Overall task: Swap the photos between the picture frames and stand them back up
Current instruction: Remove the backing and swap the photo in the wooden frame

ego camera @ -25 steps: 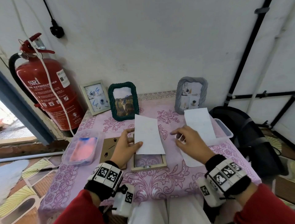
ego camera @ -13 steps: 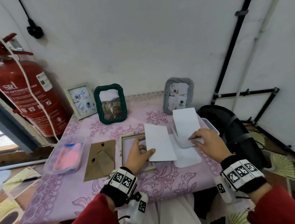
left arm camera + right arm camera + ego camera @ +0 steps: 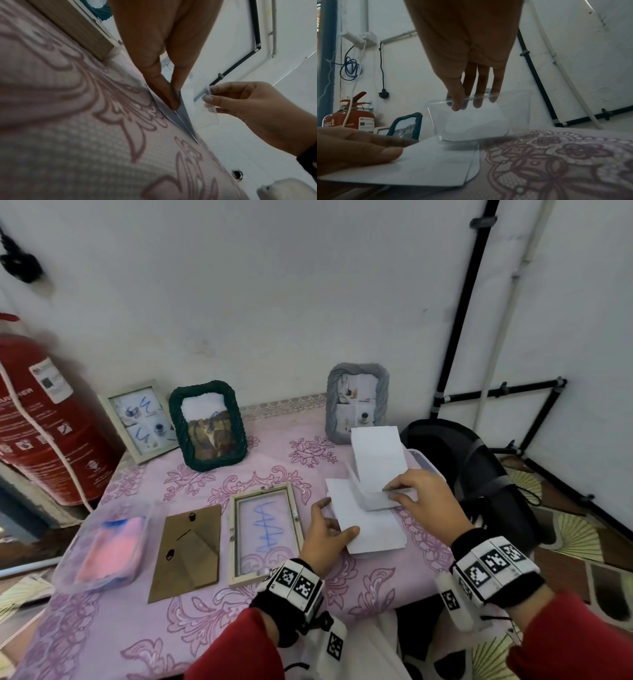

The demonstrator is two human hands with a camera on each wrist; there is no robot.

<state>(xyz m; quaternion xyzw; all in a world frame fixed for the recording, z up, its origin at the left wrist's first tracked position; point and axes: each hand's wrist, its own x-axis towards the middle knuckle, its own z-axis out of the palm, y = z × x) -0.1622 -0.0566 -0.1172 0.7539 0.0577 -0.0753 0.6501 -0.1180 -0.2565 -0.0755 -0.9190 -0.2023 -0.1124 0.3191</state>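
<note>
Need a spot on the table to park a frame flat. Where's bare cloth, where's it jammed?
Bare cloth: the near edge of the table, in front of the brown backing board and open wooden frame; also between the green frame and grey frame. Crowded: the right side, both hands on white sheets.
</note>
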